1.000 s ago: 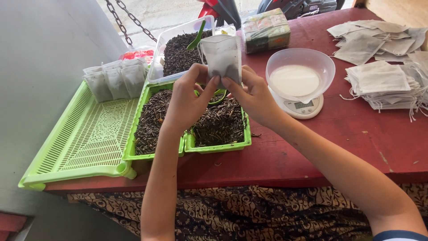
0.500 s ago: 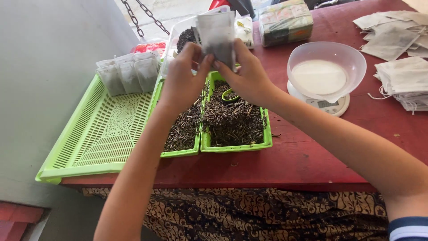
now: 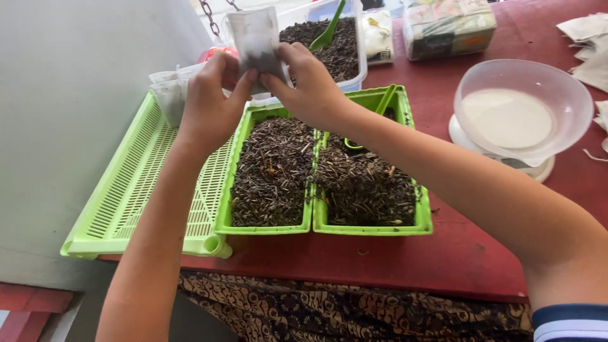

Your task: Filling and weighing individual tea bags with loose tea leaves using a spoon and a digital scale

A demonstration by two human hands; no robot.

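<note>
Surface: red table (image 3: 443, 266) with a patterned cloth hanging below its near edge, a pale wall to the left.
Near trays: two small green trays (image 3: 373, 229) side by side, each filled with dark dried leaf bits; a green scoop (image 3: 370, 120) rests in the right one.
Slotted tray: a larger light-green slotted tray (image 3: 136, 202) lies just left of them, with small filled white pouches (image 3: 170, 95) standing at its far end.
Left hand: the left hand (image 3: 209, 104) pinches the lower left edge of a small white bag (image 3: 255, 39), fingers closed on it.
Right hand: the right hand (image 3: 310, 85) is clamped on the bag's lower right edge, thumb and forefinger together.
Bag: held upright above the far end of the left small tray, long axis vertical, dark contents showing near the bottom; both hands equally close.
Beyond: a clear tub (image 3: 342, 47) of the same leaf with a green spoon (image 3: 329, 28) stands right behind the bag.
Right side: a kitchen scale with a clear bowl (image 3: 522, 111), well apart; empty bags (image 3: 586, 28) farther right.
</note>
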